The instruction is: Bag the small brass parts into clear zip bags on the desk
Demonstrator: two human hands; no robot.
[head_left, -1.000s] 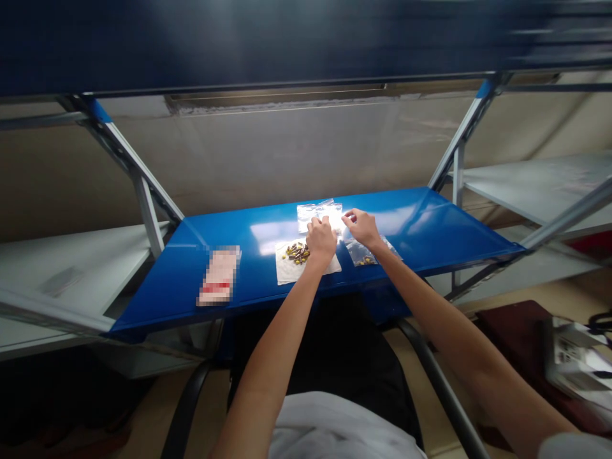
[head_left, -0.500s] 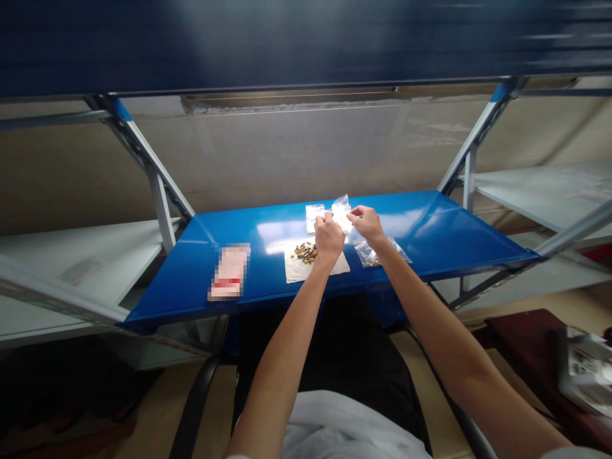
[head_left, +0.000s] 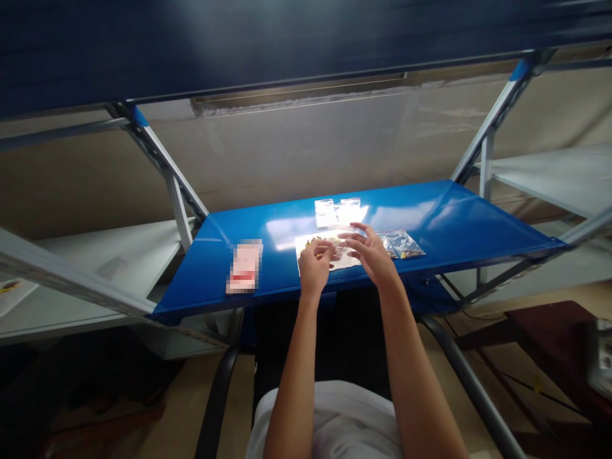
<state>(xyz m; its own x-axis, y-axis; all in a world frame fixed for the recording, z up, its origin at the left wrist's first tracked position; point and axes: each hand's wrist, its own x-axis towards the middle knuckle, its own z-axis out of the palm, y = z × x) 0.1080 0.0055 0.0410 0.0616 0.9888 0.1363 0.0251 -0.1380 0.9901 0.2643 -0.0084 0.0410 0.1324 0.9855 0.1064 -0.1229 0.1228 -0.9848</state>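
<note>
On the white cloth (head_left: 346,261), small pieces (head_left: 313,241) lie just beyond our nearer left hand (head_left: 314,266), curled, contents unclear, our right hand (head_left: 377,256) loosely splayed.

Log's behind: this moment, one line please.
Left hand: over white cloth, hold unclear | Right hand: at cloth's right side, hold unclear | Clear bags: behind and right of cloth

The bare left forearm (head_left: 299,363) rises from the bottom centre of the frame, leaning slightly right; the bare right forearm (head_left: 411,357) slants up and leftward from the lower right of centre. Both hands meet near mid-frame, close together: the left hand (head_left: 316,258) with fingers curled inward, the right hand (head_left: 369,250) with fingers bent and spread. Their grip is too small to tell.
</note>
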